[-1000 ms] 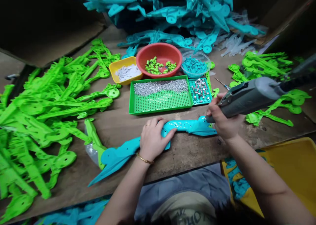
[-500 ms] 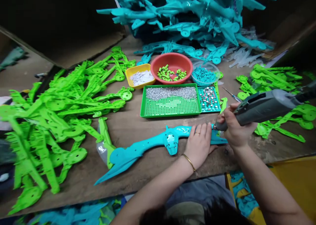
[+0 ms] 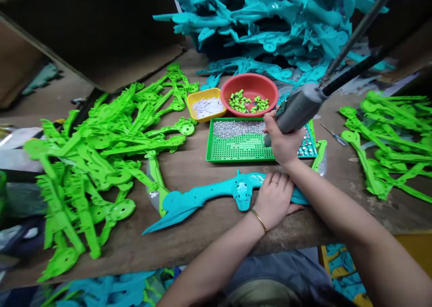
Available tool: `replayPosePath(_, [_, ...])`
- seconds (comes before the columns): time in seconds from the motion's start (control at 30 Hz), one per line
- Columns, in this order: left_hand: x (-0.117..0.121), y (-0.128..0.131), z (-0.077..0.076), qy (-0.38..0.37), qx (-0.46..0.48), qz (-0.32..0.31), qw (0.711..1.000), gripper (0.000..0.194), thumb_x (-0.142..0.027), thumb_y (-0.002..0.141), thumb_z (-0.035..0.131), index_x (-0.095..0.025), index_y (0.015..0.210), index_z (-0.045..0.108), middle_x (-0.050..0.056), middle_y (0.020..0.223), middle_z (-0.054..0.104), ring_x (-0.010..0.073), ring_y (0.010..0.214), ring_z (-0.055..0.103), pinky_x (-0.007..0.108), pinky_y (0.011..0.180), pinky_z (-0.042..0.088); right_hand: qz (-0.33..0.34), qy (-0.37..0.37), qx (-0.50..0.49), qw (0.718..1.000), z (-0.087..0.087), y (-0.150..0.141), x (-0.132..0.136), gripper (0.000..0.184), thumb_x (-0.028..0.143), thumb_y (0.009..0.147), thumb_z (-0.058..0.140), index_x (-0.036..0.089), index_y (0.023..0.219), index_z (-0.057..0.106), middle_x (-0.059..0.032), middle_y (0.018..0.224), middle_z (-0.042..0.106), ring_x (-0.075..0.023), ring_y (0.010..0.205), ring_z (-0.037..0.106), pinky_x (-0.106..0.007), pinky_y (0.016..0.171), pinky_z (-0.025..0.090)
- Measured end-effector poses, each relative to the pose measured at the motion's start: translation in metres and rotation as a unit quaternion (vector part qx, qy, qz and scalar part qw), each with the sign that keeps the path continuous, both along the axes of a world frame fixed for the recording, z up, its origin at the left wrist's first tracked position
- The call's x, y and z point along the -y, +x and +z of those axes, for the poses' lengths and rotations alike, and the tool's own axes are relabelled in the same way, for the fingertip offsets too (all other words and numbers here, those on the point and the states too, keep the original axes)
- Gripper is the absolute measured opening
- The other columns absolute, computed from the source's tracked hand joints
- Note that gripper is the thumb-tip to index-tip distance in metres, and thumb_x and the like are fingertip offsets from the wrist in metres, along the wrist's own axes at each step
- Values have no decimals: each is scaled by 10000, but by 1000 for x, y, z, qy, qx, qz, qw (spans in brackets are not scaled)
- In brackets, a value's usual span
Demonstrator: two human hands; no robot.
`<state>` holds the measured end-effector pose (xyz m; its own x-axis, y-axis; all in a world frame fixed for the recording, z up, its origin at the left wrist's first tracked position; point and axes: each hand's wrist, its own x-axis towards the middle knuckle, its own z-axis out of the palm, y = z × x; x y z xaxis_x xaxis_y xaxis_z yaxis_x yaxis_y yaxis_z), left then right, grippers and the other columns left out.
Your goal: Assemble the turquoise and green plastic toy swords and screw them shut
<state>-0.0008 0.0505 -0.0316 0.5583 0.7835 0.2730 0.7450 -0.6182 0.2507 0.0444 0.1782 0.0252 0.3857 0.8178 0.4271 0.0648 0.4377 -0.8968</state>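
Note:
A long turquoise plastic bow-shaped piece (image 3: pixel 202 193) lies across the bench in front of me. My left hand (image 3: pixel 274 200) is closed over its right part, fingers across the top and thumb at the near side. My right hand (image 3: pixel 286 146) grips a grey electric screwdriver (image 3: pixel 300 107), which slants down over the right part of a green perforated tray (image 3: pixel 208 152). Small silvery screws (image 3: pixel 231 128) fill the tray's far half. The screwdriver's tip is at the tray, mostly hidden by my right hand. Green pieces with clear plastic stick out beyond both ends of the turquoise piece.
Behind the tray stand a yellow tray (image 3: pixel 193 110) of whitish bits and a red bowl (image 3: pixel 249 80) of small green parts. Green plastic pieces (image 3: pixel 111 158) pile up left and right. A turquoise heap (image 3: pixel 263 28) rises at the back. A thin screwdriver (image 3: pixel 335 135) lies right.
My right hand has lifted the electric screwdriver off the right end of the turquoise piece and moved it left and away to the screw tray. My left hand stays on the piece.

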Motion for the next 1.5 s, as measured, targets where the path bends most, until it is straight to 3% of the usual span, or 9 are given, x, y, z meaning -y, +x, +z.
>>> replayPosePath(0.1, [0, 0, 2, -1, 7, -6, 1000, 741, -699, 798, 580, -74, 1195, 574, 156, 1144, 621, 306, 1091, 557, 446, 1048, 379, -4, 12, 13, 1000, -13, -9, -10, 306, 483, 725, 732, 209, 840, 657, 4, 761, 697, -130, 593, 640, -324, 636, 586])
replayPosePath(0.23, [1, 0, 4, 1, 18, -1, 1000, 754, -673, 771, 641, -60, 1203, 564, 150, 1141, 613, 301, 1081, 550, 432, 1045, 375, 7, 42, 1, 999, -12, -6, -15, 230, 414, 747, 736, 206, 816, 665, 19, 704, 678, -126, 571, 633, -336, 665, 590])
replayPosePath(0.63, [2, 0, 4, -5, 11, -3, 1000, 722, -652, 772, 657, -69, 1189, 569, 147, 1138, 611, 298, 1095, 549, 433, 1062, 361, -9, 24, 24, 999, -24, -6, -20, 306, 507, 752, 716, 216, 810, 641, 21, 701, 657, -130, 593, 630, -359, 726, 597])
replayPosePath(0.83, [1, 0, 3, -4, 14, -6, 1000, 703, -670, 796, 612, -66, 1155, 584, 145, 1103, 612, 298, 1057, 557, 431, 1029, 383, 8, 28, -4, 1000, -27, -6, -21, 285, 460, 724, 758, 211, 794, 640, 22, 694, 659, -127, 584, 619, -345, 691, 587])
replayPosePath(0.93, [1, -1, 2, -7, 11, -8, 1000, 719, -679, 807, 587, -64, 1180, 578, 154, 1125, 610, 306, 1073, 556, 437, 1037, 381, 31, 44, -8, 999, -22, -6, -21, 236, 404, 733, 762, 207, 812, 657, 23, 714, 677, -115, 561, 613, -334, 686, 583])
replayPosePath(1.03, [0, -2, 1, -13, 15, -12, 1000, 767, -683, 805, 585, -67, 1260, 538, 161, 1173, 612, 301, 1102, 546, 446, 1043, 386, 41, 74, -33, 996, -2, 0, -16, 212, 377, 756, 755, 215, 854, 658, 29, 767, 696, -98, 531, 605, -304, 627, 569])
replayPosePath(1.17, [-1, -4, 1, -15, 22, -14, 1000, 841, -663, 806, 605, -51, 1364, 461, 158, 1221, 609, 294, 1131, 539, 443, 1051, 376, 58, 114, -79, 989, 37, 30, 14, 191, 349, 792, 741, 255, 927, 643, 55, 805, 694, -79, 501, 599, -253, 506, 519])
replayPosePath(1.27, [-2, -4, 3, -18, 20, -17, 1000, 811, -639, 833, 589, -53, 1377, 456, 154, 1225, 613, 290, 1136, 543, 431, 1042, 371, 52, 122, -65, 989, 52, 63, 53, 202, 324, 791, 749, 278, 965, 659, 54, 825, 697, -74, 493, 591, -242, 474, 498])
replayPosePath(1.5, [-4, 3, 8, -28, -24, 16, 999, 810, -637, 843, 571, -55, 1396, 465, 182, 1216, 624, 318, 1093, 549, 456, 1009, 371, 1, 63, 5, 998, 30, 115, 135, 283, 336, 775, 759, 326, 1037, 651, 45, 842, 694, -94, 487, 586, -267, 461, 510])
